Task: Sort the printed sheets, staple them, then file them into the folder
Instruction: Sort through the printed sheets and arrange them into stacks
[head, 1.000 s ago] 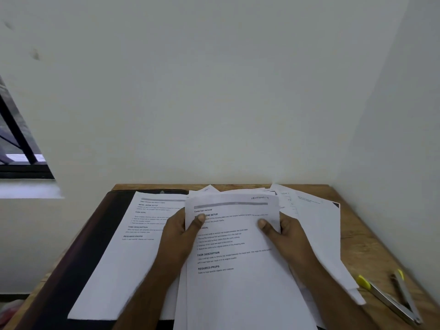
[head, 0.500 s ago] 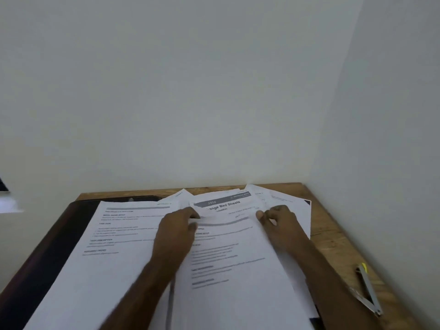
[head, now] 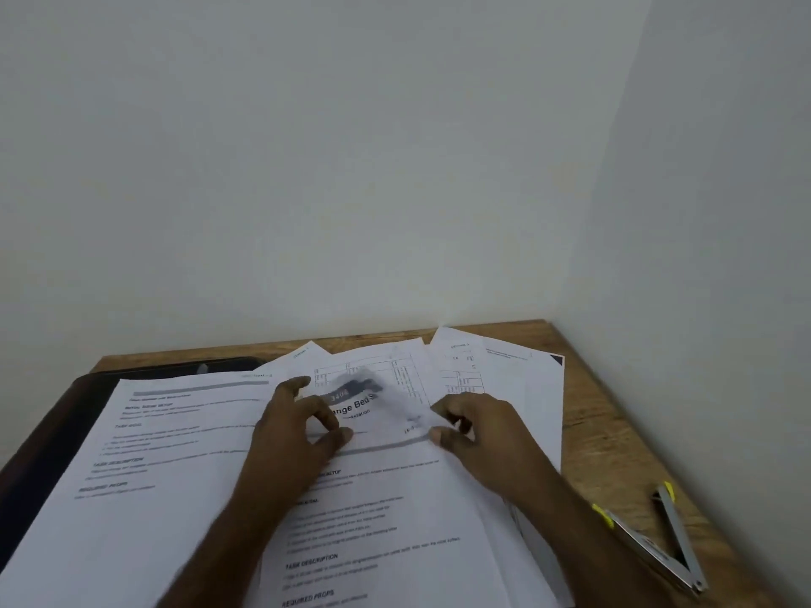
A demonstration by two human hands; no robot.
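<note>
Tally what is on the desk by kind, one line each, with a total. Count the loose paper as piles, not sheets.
Piles of printed sheets: 3 (left pile, middle pile, fanned far-right pile)
Stapler, swung open: 1
Black folder: 1
Hands on the paper: 2 (left hand, right hand)
Total: 7

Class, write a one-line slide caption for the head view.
Two hands, left and right, sort printed sheets on a wooden desk, an open stapler lying at the right.

Wooden desk in a corner, pale walls, seemingly bare.
</note>
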